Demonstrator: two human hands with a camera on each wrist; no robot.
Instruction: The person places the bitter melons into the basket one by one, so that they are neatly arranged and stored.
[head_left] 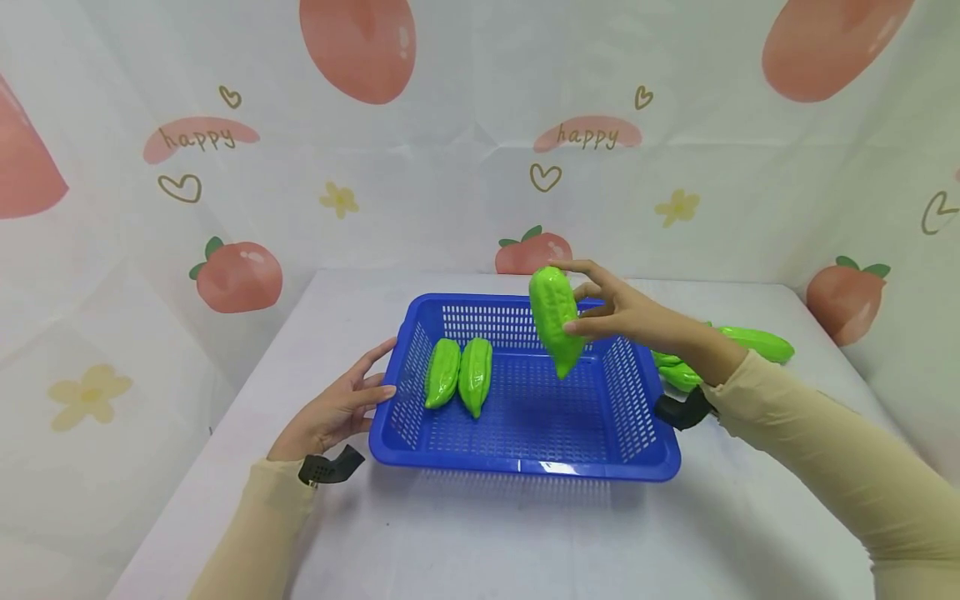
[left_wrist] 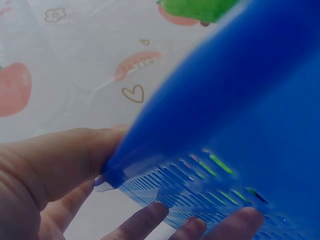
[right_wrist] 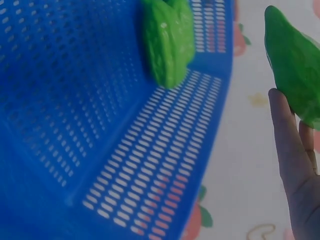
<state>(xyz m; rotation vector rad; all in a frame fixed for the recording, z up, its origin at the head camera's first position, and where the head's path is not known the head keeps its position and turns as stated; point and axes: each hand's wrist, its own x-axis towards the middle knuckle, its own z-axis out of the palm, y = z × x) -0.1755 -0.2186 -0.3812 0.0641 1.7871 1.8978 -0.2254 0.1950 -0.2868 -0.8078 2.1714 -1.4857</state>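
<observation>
A blue perforated basket (head_left: 525, 462) stands on the white table. Two green bitter gourds (head_left: 459, 373) lie side by side in its left half. My right hand (head_left: 618, 312) holds a third green gourd (head_left: 557, 320) upright above the basket's right half, pinched between thumb and fingers. In the right wrist view that gourd (right_wrist: 295, 65) shows beside my fingers (right_wrist: 290, 145), with the basket floor (right_wrist: 150, 165) below. My left hand (head_left: 341, 408) rests with straight fingers against the basket's left wall; in the left wrist view the fingertips (left_wrist: 150, 220) touch the blue wall (left_wrist: 225, 150).
More green gourds (head_left: 750, 343) lie on the table to the right of the basket, behind my right forearm. A patterned cloth backdrop (head_left: 480, 142) rises behind and at both sides of the table.
</observation>
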